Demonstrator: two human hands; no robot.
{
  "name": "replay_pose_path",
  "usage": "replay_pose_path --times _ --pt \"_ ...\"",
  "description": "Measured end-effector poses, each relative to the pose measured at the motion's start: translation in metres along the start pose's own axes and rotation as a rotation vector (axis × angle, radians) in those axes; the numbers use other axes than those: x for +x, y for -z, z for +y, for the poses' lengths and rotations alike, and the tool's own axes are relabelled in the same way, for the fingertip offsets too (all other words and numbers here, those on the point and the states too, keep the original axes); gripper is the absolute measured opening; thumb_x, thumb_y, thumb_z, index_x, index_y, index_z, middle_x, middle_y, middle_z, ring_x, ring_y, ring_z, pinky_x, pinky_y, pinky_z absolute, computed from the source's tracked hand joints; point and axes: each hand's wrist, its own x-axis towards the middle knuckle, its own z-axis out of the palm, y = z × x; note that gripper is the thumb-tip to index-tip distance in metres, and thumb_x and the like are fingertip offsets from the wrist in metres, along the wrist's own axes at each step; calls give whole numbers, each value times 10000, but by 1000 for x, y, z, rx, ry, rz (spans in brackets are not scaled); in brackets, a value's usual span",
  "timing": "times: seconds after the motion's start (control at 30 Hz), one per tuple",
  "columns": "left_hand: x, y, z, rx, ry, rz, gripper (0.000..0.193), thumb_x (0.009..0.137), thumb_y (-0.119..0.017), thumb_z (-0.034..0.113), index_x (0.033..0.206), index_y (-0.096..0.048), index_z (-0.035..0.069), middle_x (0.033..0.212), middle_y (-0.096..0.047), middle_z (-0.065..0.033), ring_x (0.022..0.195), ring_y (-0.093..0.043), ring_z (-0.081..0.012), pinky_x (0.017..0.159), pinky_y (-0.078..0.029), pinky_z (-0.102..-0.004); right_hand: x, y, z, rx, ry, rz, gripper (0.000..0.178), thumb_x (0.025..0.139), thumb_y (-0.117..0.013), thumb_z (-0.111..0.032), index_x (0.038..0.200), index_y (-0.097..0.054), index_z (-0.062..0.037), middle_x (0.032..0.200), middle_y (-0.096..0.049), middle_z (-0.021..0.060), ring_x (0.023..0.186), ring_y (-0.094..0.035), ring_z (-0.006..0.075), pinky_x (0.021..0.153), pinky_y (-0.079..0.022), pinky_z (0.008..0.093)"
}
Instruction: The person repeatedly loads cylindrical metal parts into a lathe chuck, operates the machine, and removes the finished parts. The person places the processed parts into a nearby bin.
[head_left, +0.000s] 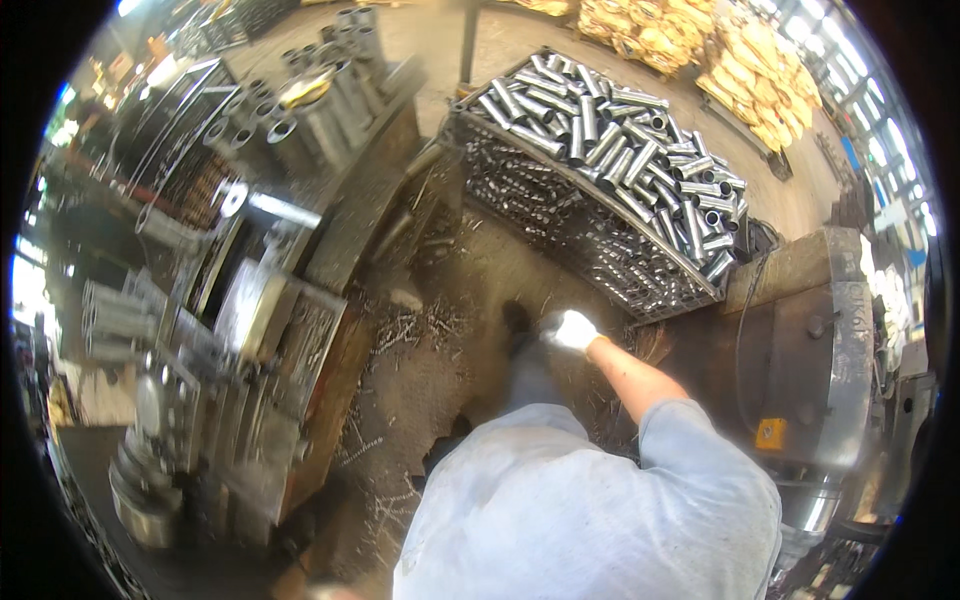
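Observation:
My right hand (572, 332), in a white glove, hangs over the floor in front of my body, with its bare forearm running back to a light blue sleeve. It looks bunched, but its fingers are blurred and turned away, so whether they hold anything cannot be made out. Nothing sticks out of the glove. A wire-mesh bin (640, 310), heaped with short shiny metal tubes (610, 135), stands ahead and is the nearest large thing to this hand. At the lower edge a smeared skin-toned patch (330, 592) may be part of my left arm; the left hand itself is out of sight.
On my left stands a metalworking machine (250, 330), with upright grey tubes (300, 120) on a bench beyond it. A large dark metal machine housing (790, 350) is close on my right. Metal shavings (385, 470) litter the floor. Yellowish parts (755, 80) are piled farther off.

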Motion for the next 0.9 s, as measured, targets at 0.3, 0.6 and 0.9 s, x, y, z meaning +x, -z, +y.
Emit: replay_pose_path --times 0.3,0.6,0.9 --pt "-290 -308 120 415 -378 -1162 334 1025 -698 254 1219 -685 -17 992 -713 -82 819 -654 -164 708 -531 -325 220 280 212 443 -586 809 664 851 -786 -485 1291 -727 9 1220 -759 264 1129 -750 352 967 -584 433" --pt "-575 -524 222 933 -939 -1495 454 999 -755 256 1378 -641 34 1258 -744 -168 1158 -722 -272 1004 -562 -395 360 388 355 148 -879 673 870 753 -823 -594 1312 -686 58 1300 -712 308 1218 -701 430 1015 -569 477" --pt "-728 -638 252 643 -1359 -1663 902 754 -920 227 1520 -491 19 1392 -653 -271 1298 -656 -398 1107 -533 -465 232 371 214 549 167 398 753 883 -845 -252 1491 -518 50 1208 -745 206 1105 -748 273 998 -616 405"
